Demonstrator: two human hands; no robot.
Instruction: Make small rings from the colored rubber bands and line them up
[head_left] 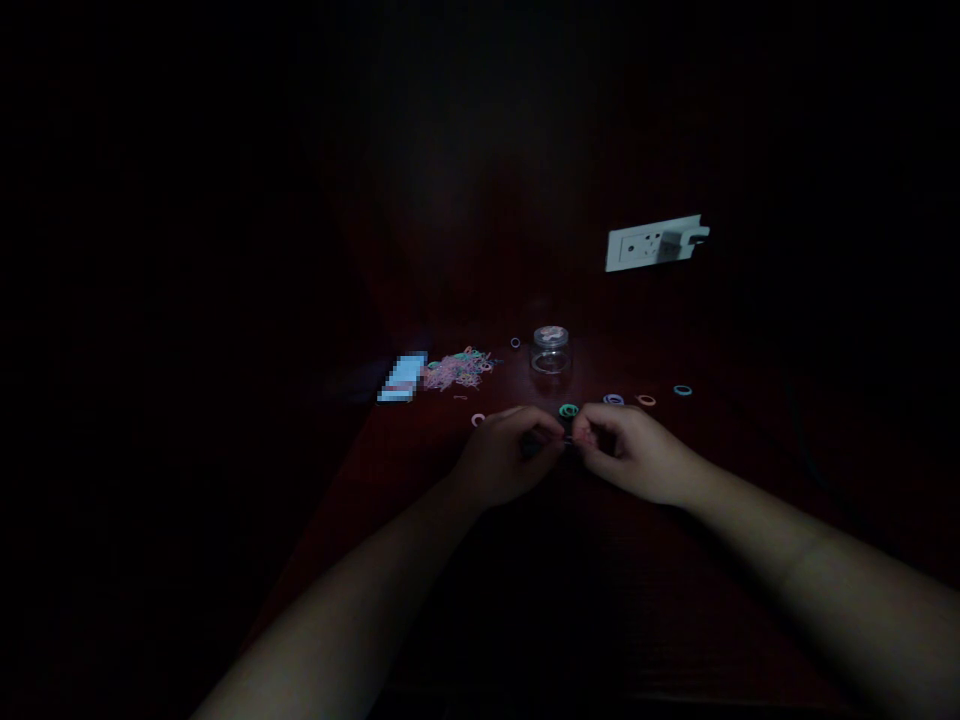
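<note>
My left hand (512, 453) and my right hand (630, 452) meet at their fingertips over the dark red table. Thumb and fingers of each are pinched on a small pale band (568, 440), dim and partly hidden. Just beyond the fingertips lies a green band group (568, 410). A pink ring (478, 420) rests beside my left knuckles. Past my right hand are purple bands (613, 399), an orange band (646, 400) and a blue band (682, 390).
Behind the hands stands a clear lidded jar (550, 352), with a small dark ring (515, 343) to its left. A tangled pile of colourful bands (459, 370) lies beside a lit phone (403, 378). A wall socket (652, 244) holds a plug. Surroundings are very dark.
</note>
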